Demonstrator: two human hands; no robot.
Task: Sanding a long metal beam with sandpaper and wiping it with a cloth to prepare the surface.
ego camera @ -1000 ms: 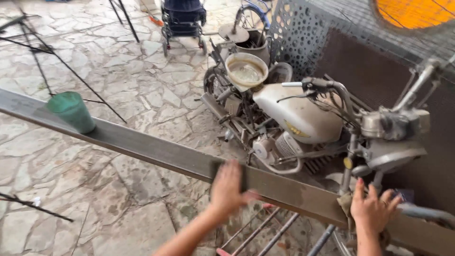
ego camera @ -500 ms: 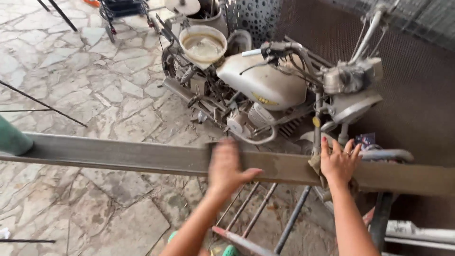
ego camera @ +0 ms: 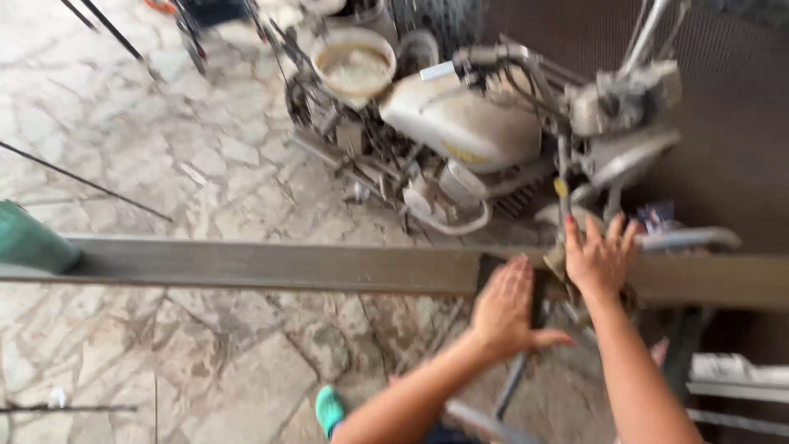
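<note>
Both hands lie flat, fingers spread, on a long grey metal beam (ego camera: 271,265) that runs level across the view, well above the stone-paved floor (ego camera: 164,148). The left hand (ego camera: 505,308) presses its open palm on the beam's near face; the right hand (ego camera: 598,259) rests just beside it, fingers splayed over the top edge. Neither hand is closed around the beam, so nothing clamps it: it is only steadied by pressure. That looks like the main risk, since a long beam held by flat palms near one spot could tip or slide, and its far end, out to the left of the hands by a green cup-shaped object (ego camera: 33,241), would swing most. Just beyond the hands stands an old motorcycle (ego camera: 485,131) with a pale tank, close enough that a shove forward could knock the beam into it. Below the hands, a foot in a teal shoe (ego camera: 330,409) and loose metal bars sit where a dropped beam would land.
</note>
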